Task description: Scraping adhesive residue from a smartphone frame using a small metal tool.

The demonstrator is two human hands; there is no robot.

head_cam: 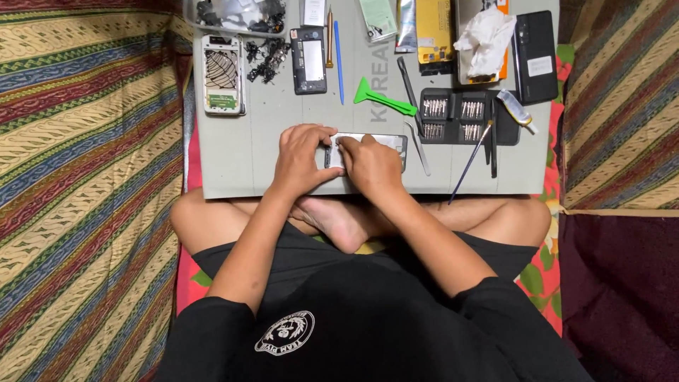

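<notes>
Both hands work over a slim, opened smartphone with a dark frame (382,145) lying on the grey work mat (233,155). The left hand (304,159) clamps its end; the right hand (371,164) presses fingertips inside. It looks light, rigid and fragile, best held by its edges. A green plastic pry tool (382,99) lies nearby.

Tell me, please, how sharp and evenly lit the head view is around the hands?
Head view: even, soft light, no harsh glare on the grey mat; left hand and right hand sharp over the opened phone, faint shadows beneath; mild wide-angle bending at edges.
</notes>
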